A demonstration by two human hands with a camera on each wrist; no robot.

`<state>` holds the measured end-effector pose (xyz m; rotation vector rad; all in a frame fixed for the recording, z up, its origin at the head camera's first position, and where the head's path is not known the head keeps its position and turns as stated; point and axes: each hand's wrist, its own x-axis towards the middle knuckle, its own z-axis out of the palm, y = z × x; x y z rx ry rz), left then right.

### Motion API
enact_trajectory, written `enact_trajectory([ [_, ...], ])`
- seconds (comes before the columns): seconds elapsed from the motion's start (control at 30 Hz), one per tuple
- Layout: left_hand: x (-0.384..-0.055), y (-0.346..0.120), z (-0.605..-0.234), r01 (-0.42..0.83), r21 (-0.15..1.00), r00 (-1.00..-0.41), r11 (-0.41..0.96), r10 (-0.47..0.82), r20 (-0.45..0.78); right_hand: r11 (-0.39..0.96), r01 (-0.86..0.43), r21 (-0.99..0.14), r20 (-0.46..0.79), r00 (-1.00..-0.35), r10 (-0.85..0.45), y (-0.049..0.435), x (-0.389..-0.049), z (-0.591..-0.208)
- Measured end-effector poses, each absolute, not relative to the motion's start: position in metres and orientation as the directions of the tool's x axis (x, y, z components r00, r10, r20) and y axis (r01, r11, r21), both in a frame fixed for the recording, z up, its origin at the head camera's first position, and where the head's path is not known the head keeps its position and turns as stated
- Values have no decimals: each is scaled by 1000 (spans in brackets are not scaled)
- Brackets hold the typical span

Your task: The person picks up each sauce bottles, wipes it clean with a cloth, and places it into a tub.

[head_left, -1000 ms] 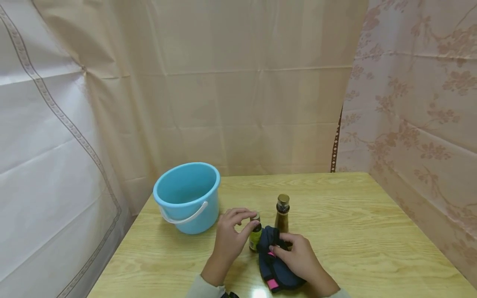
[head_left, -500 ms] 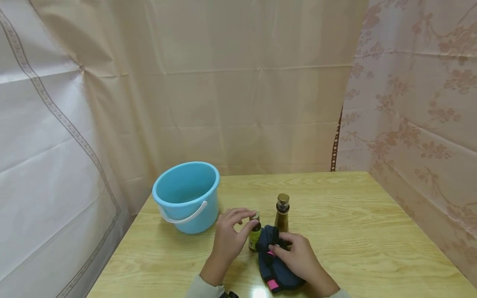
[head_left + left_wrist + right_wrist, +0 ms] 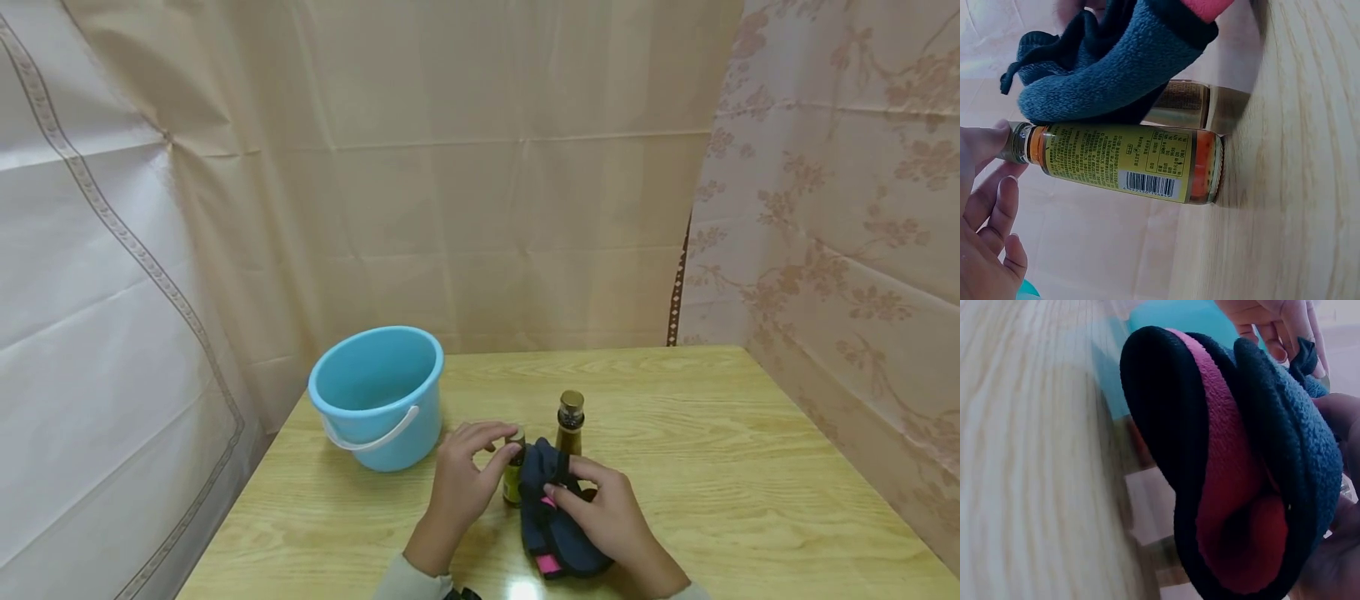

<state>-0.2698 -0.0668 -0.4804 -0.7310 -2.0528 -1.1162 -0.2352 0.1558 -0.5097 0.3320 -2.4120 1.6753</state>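
Observation:
My left hand (image 3: 459, 482) pinches the cap (image 3: 1016, 145) of a small glass sauce bottle (image 3: 512, 488) between thumb and fingertips. Upright on the table, the bottle has a yellow-green label (image 3: 1122, 159) with a barcode, and orange-red contents show at its ends. My right hand (image 3: 617, 510) grips a folded dark blue fleecy cloth (image 3: 573, 546) with black edging and pink patches. This cloth lies close against the bottle's side and overlaps its neck. In the right wrist view its pink inner side (image 3: 1229, 444) shows between the folds. Behind it stands a taller gold-capped bottle (image 3: 570, 423), its lower part hidden.
A light blue bucket (image 3: 408, 442) with a white handle (image 3: 386, 437) stands at the back left of the wooden table (image 3: 720, 467). Beige cloth (image 3: 487, 208) hangs behind the table, and a flowered sheet (image 3: 847, 250) hangs to the right.
My right hand has moved slightly up and away from me with the blue cloth, which now covers more of the small bottle's neck. The left hand has hardly moved.

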Motion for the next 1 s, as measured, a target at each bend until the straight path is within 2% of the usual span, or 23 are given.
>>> enact_trajectory([
  [0.2,-270,-67,-480,741,466,-599,483,161,784,273,-329,-904,317,-944,-89,156,-235,-508],
  [0.43,-266,-67,-478,713,502,-645,490,177,744,279,-393,-876,385,-919,-83,154,-234,-507],
  [0.77,-267,-67,-479,710,511,-654,484,184,734,237,-508,-828,500,-860,-97,153,-234,-510],
  [1.0,-269,-66,-482,713,485,-635,506,173,753,233,-464,-854,457,-885,-86,152,-234,-510],
])
